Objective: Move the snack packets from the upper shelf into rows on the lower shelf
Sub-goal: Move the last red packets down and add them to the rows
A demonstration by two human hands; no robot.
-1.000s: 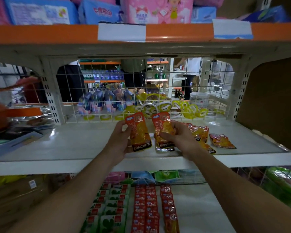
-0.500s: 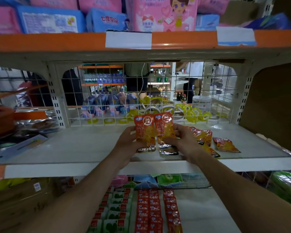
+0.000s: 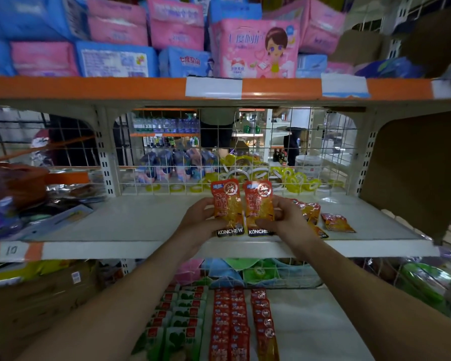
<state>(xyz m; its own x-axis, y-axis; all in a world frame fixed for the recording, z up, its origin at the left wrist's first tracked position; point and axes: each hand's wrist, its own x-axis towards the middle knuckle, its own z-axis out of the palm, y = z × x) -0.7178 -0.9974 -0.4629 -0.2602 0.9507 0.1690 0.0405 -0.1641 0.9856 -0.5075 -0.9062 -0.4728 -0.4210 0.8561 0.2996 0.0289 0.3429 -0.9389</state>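
Two orange KONCHEW snack packets stand upright side by side above the white upper shelf [image 3: 130,222]. My left hand [image 3: 198,220] grips the left packet [image 3: 227,207] and my right hand [image 3: 287,220] grips the right packet [image 3: 259,207]. More orange packets lie on that shelf: a small heap [image 3: 309,209] behind my right hand and a single one [image 3: 337,223] further right. On the lower shelf [image 3: 310,324], red and orange packets [image 3: 232,321] lie in rows running toward me, with green-and-white packets [image 3: 182,319] in rows to their left.
A wire grid backs the upper shelf [image 3: 167,157], with tape rolls [image 3: 284,175] and pouches behind it. Foil bags and an orange item [image 3: 24,183] crowd the shelf's left end. Pink and blue packs [image 3: 255,48] fill the top shelf. Brown cardboard [image 3: 422,173] stands at right.
Both hands brought their packets together until they sit edge to edge and upright. The second packet under my right hand is no longer seen. The camera tilted upward.
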